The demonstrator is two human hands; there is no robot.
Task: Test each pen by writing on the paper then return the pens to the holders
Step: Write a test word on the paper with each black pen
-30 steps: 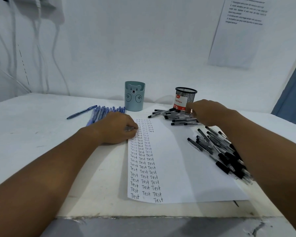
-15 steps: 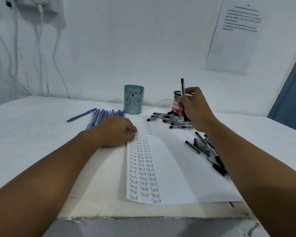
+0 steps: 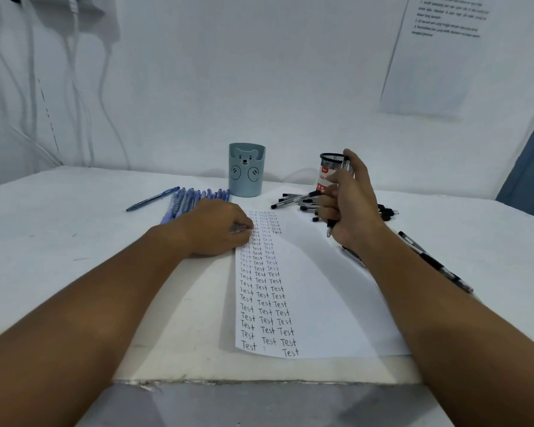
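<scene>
A white sheet of paper (image 3: 315, 291) lies on the table, its left part filled with columns of the word "Test". My left hand (image 3: 218, 228) rests on the sheet's upper left edge, fingertips pressing it. My right hand (image 3: 350, 208) is raised above the sheet's upper right and grips a black pen (image 3: 346, 167) upright in its fist, tip pointing down. Behind it stands a black mesh holder (image 3: 329, 167). A teal bear holder (image 3: 246, 171) stands at the back centre. Blue pens (image 3: 185, 201) lie left of it; black pens (image 3: 299, 200) lie right.
More black pens (image 3: 435, 263) lie along my right forearm, partly hidden by it. The table's front edge (image 3: 259, 382) is close to me. A white wall with hanging cables (image 3: 71, 87) and a printed sheet (image 3: 435, 50) stands behind the table.
My right hand picked a black pen out of the pile by the mesh holder and lifted it, drawing it back toward the paper. My left hand stayed on the sheet.
</scene>
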